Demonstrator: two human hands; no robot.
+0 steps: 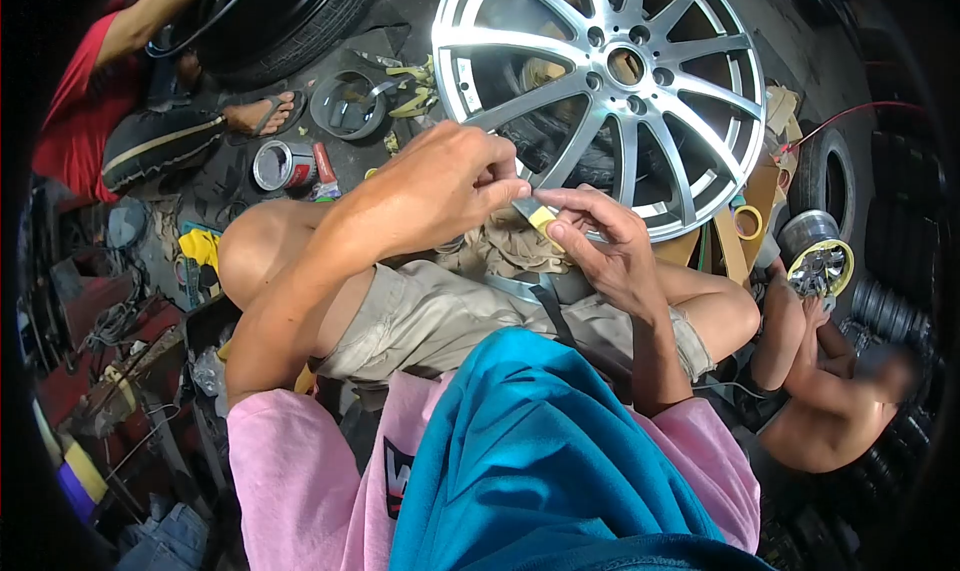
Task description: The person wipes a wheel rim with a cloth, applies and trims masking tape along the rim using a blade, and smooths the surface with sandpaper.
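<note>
In front of my lap, I have a small flat piece, grey at one end and yellow at the other (541,217), between my two hands. My left hand (440,186) is closed, its thumb and fingertips pinched at the grey end. The yellow end sits between the thumb and fingers of my right hand (610,246). What kind of piece it is, I cannot make out. Just beyond both hands lies a silver multi-spoke wheel rim (585,59), face up and tilted towards me. Crumpled beige cloth (500,249) lies below the hands.
A can (283,166) and a dark bowl (349,106) stand at the left, near a tyre (300,46) and a person in red (85,121). At the right, another person (830,401) handles a small shiny rim (822,268). A yellow tape roll (747,223) is beside cardboard.
</note>
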